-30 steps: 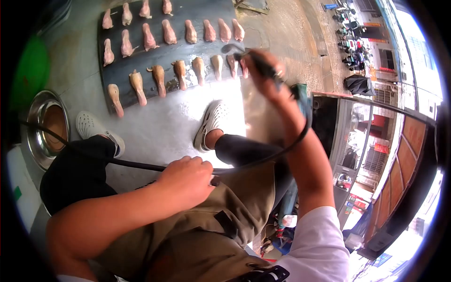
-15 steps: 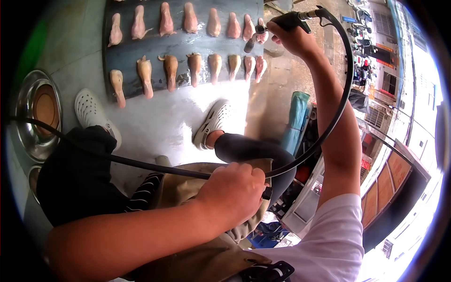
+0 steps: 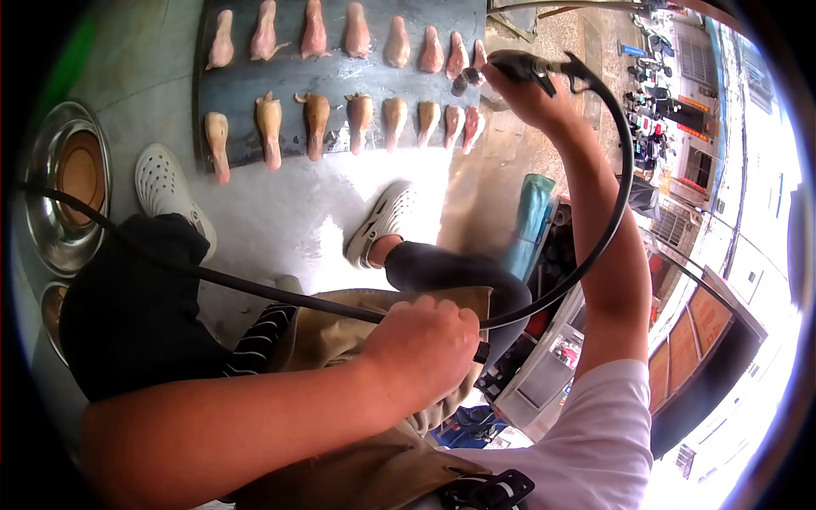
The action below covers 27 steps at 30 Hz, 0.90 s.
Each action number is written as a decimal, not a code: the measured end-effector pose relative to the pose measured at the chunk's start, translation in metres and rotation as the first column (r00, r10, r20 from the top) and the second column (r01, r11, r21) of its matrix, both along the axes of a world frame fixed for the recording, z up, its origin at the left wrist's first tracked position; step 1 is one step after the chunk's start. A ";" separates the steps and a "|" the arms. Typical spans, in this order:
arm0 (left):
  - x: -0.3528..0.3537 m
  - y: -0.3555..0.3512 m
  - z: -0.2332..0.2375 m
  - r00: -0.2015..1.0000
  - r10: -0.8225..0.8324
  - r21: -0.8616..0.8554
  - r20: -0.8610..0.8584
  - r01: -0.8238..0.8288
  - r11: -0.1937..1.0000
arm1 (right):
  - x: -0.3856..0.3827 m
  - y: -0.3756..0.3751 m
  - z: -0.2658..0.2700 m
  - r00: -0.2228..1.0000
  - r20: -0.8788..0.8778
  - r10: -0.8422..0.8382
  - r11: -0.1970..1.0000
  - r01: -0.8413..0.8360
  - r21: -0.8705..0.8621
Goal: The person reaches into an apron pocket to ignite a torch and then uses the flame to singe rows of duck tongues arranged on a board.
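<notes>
- Dark slab: lies on the wet ground ahead of the person, its long side running left to right.
- Plucked carcasses: two rows laid on the slab, each one's long axis pointing toward or away from the person. The near row looks browner than the pale far row.
- Hose: black. It comes in from the left past the steel bowl, crosses the lap and apron, then arcs up along the right forearm to the gun.
- Left hand: closed in a fist round the hose at lap level, well away from the slab.
- Right hand: the nearer hand by far, arm stretched out, fingers wrapped tight about the gun.
- Gun: held off the slab's right end. Its nozzle points left and slightly down, just beside the rightmost carcasses, so both rows lie leftward from the grip.
- White clogs: one on each foot, on the ground short of the slab.
- Writing: shop signs at the far right edge (red and orange panels), too small to read. No brand shows on the gun or hose.
</notes>
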<state>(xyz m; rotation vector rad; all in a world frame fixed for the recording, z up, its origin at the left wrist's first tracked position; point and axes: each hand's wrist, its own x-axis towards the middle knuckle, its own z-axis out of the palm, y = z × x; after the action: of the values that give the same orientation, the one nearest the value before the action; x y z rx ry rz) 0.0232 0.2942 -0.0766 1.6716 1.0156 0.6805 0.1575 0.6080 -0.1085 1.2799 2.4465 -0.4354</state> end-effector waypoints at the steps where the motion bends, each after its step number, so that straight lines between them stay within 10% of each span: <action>1: 0.000 -0.001 0.000 1.000 -0.011 0.000 -0.009 0.011 1.000 | 0.003 -0.006 0.002 0.997 -0.071 -0.004 1.000 0.006 0.017; 9: -0.001 -0.005 0.003 0.992 -0.116 -0.014 -0.048 0.115 0.993 | 0.052 -0.059 0.003 0.911 -0.281 0.303 0.947 -0.321 -0.019; 15: -0.002 -0.011 0.003 0.970 -0.215 -0.033 -0.113 0.212 0.977 | 0.080 -0.132 0.000 0.902 -0.121 0.414 0.895 -0.428 -0.127; 27: 0.005 -0.011 -0.001 0.966 -0.236 -0.064 -0.105 0.231 0.971 | 0.083 -0.153 0.007 0.934 -0.045 0.354 0.914 -0.356 -0.193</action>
<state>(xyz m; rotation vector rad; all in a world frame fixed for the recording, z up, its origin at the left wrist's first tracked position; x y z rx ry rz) 0.0277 0.2833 -0.0775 1.7654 0.8876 0.4055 0.2406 0.4548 -0.1016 0.7320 2.4963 -0.5656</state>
